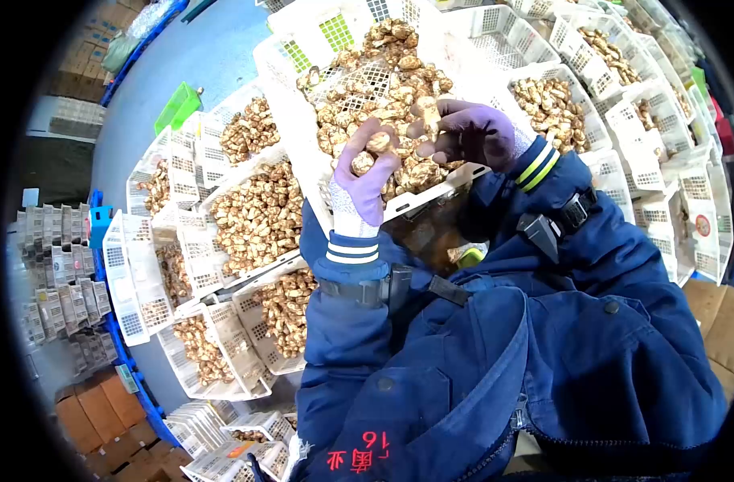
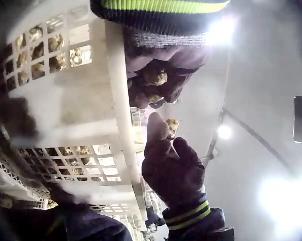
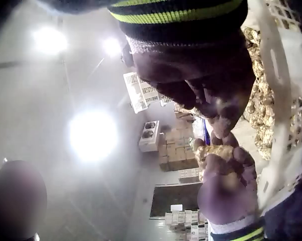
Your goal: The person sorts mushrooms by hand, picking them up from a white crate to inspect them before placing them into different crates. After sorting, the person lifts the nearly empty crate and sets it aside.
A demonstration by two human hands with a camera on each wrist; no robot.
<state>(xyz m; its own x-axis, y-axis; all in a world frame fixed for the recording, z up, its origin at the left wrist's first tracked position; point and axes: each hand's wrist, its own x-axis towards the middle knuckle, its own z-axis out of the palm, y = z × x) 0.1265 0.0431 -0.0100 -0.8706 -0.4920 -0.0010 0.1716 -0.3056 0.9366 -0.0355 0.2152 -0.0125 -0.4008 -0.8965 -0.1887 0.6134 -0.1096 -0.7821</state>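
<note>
The left hand (image 1: pixel 357 183), in a purple glove, holds two brown-and-white mushroom-like pieces (image 1: pixel 379 142) over a white basket (image 1: pixel 301 170). Its fingers curl around them; in the left wrist view a piece (image 2: pixel 155 77) shows in that hand (image 2: pixel 166 57). Just to the right, the right hand (image 1: pixel 483 135), also gloved, pinches one longer pale piece (image 1: pixel 428 115) between thumb and fingers. The left wrist view shows this piece (image 2: pixel 172 126) at the fingertips of the right hand (image 2: pixel 173 168). Many similar pieces (image 1: pixel 399 88) lie in the basket below both hands.
White baskets with more pieces stand to the left (image 1: pixel 258 213) and right (image 1: pixel 552 108). A green basket (image 1: pixel 178 107) is at the upper left. Cardboard boxes (image 1: pixel 102 410) and stacked baskets (image 1: pixel 57 241) are beyond a blue edge at the far left.
</note>
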